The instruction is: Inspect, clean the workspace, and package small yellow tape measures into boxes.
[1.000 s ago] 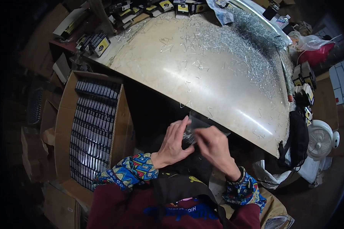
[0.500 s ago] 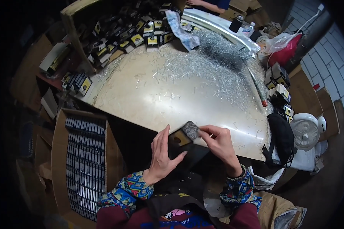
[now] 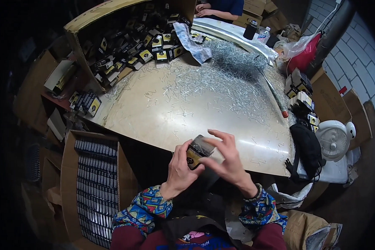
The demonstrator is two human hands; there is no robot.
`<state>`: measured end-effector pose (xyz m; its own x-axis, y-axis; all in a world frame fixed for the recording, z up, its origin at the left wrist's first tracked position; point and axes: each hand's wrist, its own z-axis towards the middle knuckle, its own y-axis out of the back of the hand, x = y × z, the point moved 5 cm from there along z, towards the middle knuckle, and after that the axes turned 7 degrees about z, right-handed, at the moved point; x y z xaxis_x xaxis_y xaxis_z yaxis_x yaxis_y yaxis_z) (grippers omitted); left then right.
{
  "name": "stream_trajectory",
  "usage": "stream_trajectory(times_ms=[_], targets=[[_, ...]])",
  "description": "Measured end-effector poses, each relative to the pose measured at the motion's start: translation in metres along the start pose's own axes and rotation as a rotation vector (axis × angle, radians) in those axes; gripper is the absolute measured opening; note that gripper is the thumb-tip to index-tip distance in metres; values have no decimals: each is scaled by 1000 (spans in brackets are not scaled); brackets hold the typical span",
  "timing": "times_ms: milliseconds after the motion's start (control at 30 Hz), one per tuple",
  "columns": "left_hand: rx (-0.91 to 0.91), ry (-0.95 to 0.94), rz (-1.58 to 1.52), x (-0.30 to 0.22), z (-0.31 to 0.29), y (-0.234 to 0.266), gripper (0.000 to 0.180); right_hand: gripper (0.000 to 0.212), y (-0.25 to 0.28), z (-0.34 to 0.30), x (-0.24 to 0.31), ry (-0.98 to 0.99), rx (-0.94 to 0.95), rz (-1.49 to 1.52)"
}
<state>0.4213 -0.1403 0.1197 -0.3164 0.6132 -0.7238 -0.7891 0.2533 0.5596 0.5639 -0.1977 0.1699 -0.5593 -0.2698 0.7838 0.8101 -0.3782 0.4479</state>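
A small black and yellow box (image 3: 193, 159) is in my left hand (image 3: 182, 168), held at its left side with fingers and thumb closed round it. Its upper end looks grey and translucent, with thin metal wire pieces showing there. My right hand (image 3: 226, 160) is at the box's right side, fingers spread and partly blurred. Its thumb lies close against the box; whether it presses on it I cannot tell. Both hands are over the near edge of the worktable (image 3: 154, 121). Loose bent metal wires (image 3: 204, 83) are strewn across the tabletop beyond them.
A big carton (image 3: 77, 50) full of similar boxes stands at the far left. Another carton (image 3: 123, 179) with packed rows is at my left. A wire heap (image 3: 237, 62), a stick (image 3: 275, 96), a black bag (image 3: 304, 146) and a white fan (image 3: 332, 141) lie rightward. Opposite, a person's hands (image 3: 203, 10) show.
My left hand has closed round the box, which it stood beside before. My right hand has gone from pinching at the box's right edge to spread fingers. The view has shifted slightly.
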Motion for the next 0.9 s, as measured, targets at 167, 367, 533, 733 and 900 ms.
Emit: stream_trajectory(times_ms=[167,367,533,733,900], targets=[[-37,-77,5,-8,1,-5,71,33,-10,0,-10,102,-104,-138],[1,55,-11,1,6,-3,79,30,-16,1,-18,-33,6,188],[52,217,-164,9,12,-4,81,26,-14,-15,-42,-511,80,658],[48,182,-112,6,13,-2,77,13,14,-1,-43,-431,-277,713],[133,158,-64,0,16,1,84,21,23,14,-34,-376,-249,439]])
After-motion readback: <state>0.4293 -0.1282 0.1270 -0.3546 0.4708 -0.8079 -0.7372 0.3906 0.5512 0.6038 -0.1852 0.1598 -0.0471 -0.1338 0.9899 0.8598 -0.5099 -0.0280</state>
